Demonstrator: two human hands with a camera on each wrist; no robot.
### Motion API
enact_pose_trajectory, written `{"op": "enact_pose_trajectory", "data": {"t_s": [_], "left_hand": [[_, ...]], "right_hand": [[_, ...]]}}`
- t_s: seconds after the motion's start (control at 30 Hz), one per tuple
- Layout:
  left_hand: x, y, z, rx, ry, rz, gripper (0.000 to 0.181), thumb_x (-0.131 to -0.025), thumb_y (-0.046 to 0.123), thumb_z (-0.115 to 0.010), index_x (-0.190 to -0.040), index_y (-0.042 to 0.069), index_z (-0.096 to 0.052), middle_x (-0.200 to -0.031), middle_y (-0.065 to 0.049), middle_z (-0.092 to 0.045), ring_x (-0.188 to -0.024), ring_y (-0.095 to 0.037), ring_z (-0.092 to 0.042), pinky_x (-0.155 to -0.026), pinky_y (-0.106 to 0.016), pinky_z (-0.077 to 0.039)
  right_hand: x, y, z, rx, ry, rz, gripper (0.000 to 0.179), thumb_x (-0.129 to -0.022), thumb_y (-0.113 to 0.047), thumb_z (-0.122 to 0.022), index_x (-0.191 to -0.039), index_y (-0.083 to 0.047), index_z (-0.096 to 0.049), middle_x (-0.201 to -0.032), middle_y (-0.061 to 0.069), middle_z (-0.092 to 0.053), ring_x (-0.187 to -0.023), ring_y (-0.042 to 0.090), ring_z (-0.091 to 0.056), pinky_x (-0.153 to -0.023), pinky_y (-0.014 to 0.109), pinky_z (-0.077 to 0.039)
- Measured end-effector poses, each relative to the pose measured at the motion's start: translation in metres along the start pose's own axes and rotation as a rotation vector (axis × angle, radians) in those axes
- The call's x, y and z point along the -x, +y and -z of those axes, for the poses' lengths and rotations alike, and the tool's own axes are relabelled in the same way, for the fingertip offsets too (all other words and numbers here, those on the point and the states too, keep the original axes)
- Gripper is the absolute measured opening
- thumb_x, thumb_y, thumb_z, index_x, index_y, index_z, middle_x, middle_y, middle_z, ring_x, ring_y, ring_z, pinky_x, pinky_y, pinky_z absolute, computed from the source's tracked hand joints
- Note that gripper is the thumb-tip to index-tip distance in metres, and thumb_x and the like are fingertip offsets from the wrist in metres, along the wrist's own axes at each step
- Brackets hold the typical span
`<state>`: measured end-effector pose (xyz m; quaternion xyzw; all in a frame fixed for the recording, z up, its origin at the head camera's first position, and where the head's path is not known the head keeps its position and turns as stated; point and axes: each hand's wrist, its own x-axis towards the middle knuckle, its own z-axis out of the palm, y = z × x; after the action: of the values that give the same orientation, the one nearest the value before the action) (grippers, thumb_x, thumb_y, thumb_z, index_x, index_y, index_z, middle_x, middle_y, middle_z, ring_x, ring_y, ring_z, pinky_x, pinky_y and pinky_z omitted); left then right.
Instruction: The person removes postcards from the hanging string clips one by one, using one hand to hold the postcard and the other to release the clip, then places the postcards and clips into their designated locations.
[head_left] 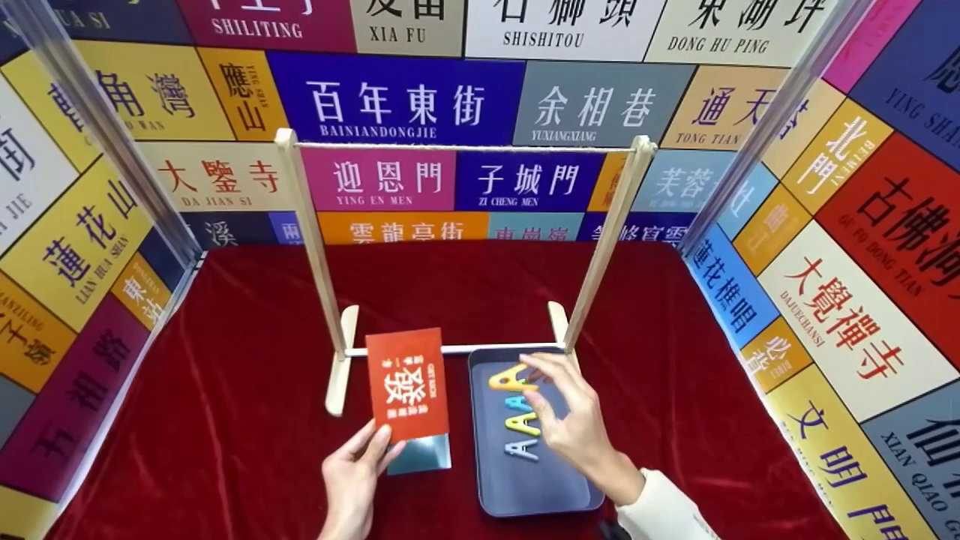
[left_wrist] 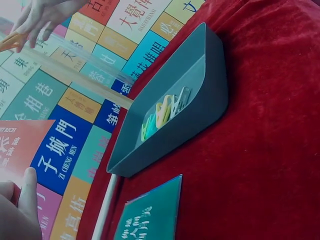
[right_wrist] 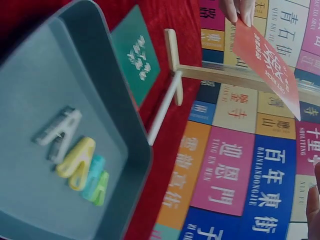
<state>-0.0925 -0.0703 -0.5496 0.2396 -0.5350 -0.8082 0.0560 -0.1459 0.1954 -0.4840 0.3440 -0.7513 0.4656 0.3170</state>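
My left hand (head_left: pixel 354 471) holds a red card (head_left: pixel 409 384) printed with a large white character, thumb on its front. The card is raised above a green card (head_left: pixel 421 456) that lies on the cloth. Over the far part of a dark grey tray (head_left: pixel 529 491), my right hand (head_left: pixel 576 420) pinches an orange clothespin (head_left: pixel 506 377). Inside the tray lie a grey clothespin (right_wrist: pixel 60 134), a yellow one (right_wrist: pixel 77 164), a teal one (right_wrist: pixel 94 177) and a green one (right_wrist: pixel 101 189). Only a bit of my right hand shows in the right wrist view.
Behind the tray and cards stands a wooden frame (head_left: pixel 315 247) with a string (head_left: pixel 465 148) across its top and a white bar (head_left: pixel 472 349) low down. Dark red cloth (head_left: pixel 247 360) covers the table. Printed panels (head_left: pixel 397 101) wall three sides.
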Motion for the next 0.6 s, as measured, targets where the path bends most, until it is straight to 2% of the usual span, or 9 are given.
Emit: {"op": "enact_pose_trajectory", "data": {"t_s": [0.2, 0.4, 0.6], "left_hand": [[-0.003, -0.014, 0.006, 0.019, 0.013, 0.006, 0.046, -0.094, -0.002, -0.064, -0.136, -0.014, -0.05, -0.123, -0.027, -0.067, -0.085, -0.011, -0.075, -0.084, -0.033, -0.064], [-0.007, -0.017, 0.009, 0.041, 0.026, 0.026, 0.047, -0.094, 0.001, -0.065, -0.137, -0.013, -0.05, -0.124, -0.026, -0.067, -0.084, -0.014, -0.076, -0.085, -0.033, -0.064], [-0.011, -0.021, 0.012, 0.04, 0.033, 0.045, 0.048, -0.094, 0.002, -0.066, -0.138, -0.012, -0.05, -0.123, -0.024, -0.068, -0.084, -0.011, -0.075, -0.085, -0.032, -0.064]], "right_hand": [[0.012, 0.002, -0.003, 0.023, -0.016, -0.006, 0.053, -0.076, 0.016, -0.072, -0.126, 0.001, -0.064, -0.113, 0.017, -0.068, -0.09, 0.023, -0.066, -0.084, 0.021, -0.057], [0.021, 0.004, -0.007, 0.036, -0.039, 0.012, 0.051, -0.075, 0.015, -0.074, -0.124, 0.004, -0.065, -0.113, 0.017, -0.068, -0.092, 0.019, -0.066, -0.086, 0.02, -0.057], [0.034, 0.008, -0.008, 0.054, -0.041, 0.03, 0.05, -0.072, 0.014, -0.075, -0.12, 0.006, -0.066, -0.112, 0.019, -0.069, -0.092, 0.021, -0.067, -0.089, 0.018, -0.057]]}}
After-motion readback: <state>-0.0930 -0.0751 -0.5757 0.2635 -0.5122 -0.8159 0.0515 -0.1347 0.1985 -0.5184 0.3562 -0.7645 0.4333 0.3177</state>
